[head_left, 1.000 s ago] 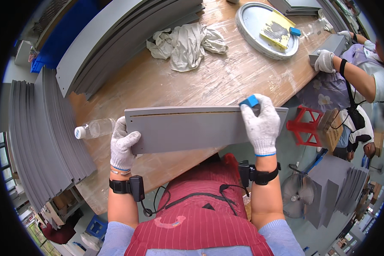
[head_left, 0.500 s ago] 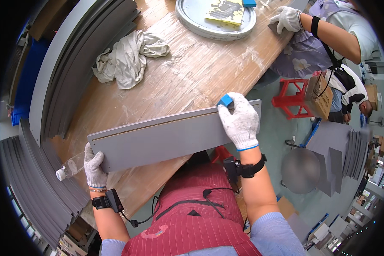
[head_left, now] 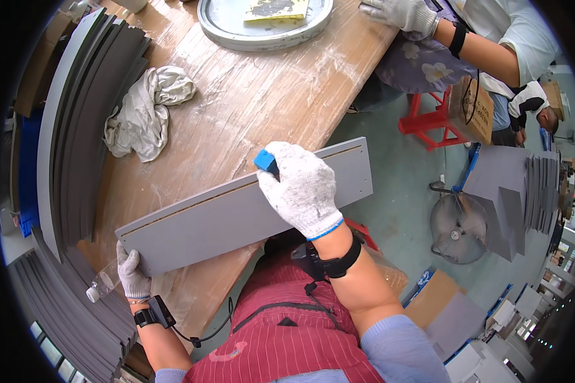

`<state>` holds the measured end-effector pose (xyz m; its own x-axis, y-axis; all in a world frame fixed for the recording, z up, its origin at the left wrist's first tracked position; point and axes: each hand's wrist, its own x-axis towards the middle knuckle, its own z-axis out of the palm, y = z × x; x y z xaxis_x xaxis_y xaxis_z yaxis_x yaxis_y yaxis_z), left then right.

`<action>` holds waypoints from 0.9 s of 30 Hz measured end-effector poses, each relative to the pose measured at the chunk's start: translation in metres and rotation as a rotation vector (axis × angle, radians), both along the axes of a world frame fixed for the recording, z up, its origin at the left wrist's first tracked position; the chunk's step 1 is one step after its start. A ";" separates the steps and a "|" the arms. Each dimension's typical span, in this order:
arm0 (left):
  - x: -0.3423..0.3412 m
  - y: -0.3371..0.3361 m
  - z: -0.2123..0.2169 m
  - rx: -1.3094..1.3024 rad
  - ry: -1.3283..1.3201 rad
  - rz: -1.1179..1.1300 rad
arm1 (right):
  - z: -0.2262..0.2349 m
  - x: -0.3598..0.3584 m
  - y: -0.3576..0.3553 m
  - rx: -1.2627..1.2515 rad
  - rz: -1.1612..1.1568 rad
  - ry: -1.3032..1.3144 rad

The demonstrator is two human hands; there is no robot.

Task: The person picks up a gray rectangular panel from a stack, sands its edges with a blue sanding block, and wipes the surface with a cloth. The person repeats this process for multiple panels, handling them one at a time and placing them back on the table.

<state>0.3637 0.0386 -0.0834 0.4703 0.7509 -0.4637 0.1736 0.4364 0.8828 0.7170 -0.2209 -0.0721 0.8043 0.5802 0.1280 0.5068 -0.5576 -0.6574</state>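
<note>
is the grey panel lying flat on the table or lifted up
Lifted. The grey panel is held slanted, with the left hand gripping its lower end and the right hand on top; its far end overhangs the wooden table.

White knit gloves cover the left hand (head_left: 132,273) and right hand (head_left: 303,188); black wristbands, blue sleeves, red striped apron.

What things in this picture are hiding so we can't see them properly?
- Blue block, head view: mostly covered by the right hand.
- Left hand: fingers hidden behind the grey panel.
- Yellow pad in the round tray: cut off by the top edge.
</note>
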 end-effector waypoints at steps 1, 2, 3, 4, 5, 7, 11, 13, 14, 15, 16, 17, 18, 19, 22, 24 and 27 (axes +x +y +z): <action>0.000 0.002 -0.001 -0.007 -0.002 -0.011 | -0.001 0.000 -0.001 -0.052 0.010 0.020; 0.001 0.002 -0.002 -0.004 0.002 -0.014 | -0.004 0.005 -0.008 -0.036 -0.017 -0.002; 0.000 0.000 -0.001 0.001 0.007 -0.007 | -0.009 0.012 -0.016 -0.019 -0.034 -0.024; 0.001 -0.002 -0.001 0.005 0.012 0.000 | -0.012 0.022 -0.028 -0.039 -0.070 -0.037; 0.001 -0.002 -0.002 0.004 0.012 0.003 | -0.012 0.036 -0.043 -0.109 -0.125 -0.055; 0.001 -0.002 -0.003 -0.002 0.011 0.003 | -0.016 0.068 -0.079 -0.177 -0.251 -0.035; 0.002 0.001 -0.006 -0.038 -0.008 0.001 | -0.023 0.107 -0.126 -0.287 -0.472 -0.037; 0.006 -0.001 -0.004 -0.022 0.007 0.008 | -0.017 0.098 -0.115 -0.143 -0.405 0.034; 0.005 -0.001 -0.004 -0.023 0.011 -0.002 | -0.012 0.090 -0.105 -0.115 -0.345 0.057; 0.005 0.001 -0.004 -0.023 0.012 -0.014 | -0.010 0.083 -0.096 -0.085 -0.286 0.076; 0.004 0.002 -0.005 -0.024 0.012 -0.026 | -0.012 0.081 -0.091 -0.138 -0.233 0.063; 0.005 0.003 -0.006 -0.027 0.009 -0.032 | -0.011 0.081 -0.088 -0.232 -0.213 0.022; 0.002 0.003 -0.007 -0.029 0.005 -0.030 | -0.013 0.086 -0.090 -0.256 -0.285 0.007; 0.002 0.003 -0.007 -0.034 -0.001 -0.034 | -0.016 0.096 -0.098 -0.282 -0.362 -0.010; -0.001 0.003 -0.012 -0.042 0.008 -0.002 | -0.026 0.117 -0.137 -0.138 -0.629 0.056; -0.001 0.004 -0.018 -0.048 0.018 -0.005 | -0.041 0.115 -0.160 0.342 -0.781 0.431; -0.003 0.005 -0.023 -0.034 0.080 -0.044 | -0.047 0.086 -0.163 0.966 -0.883 1.059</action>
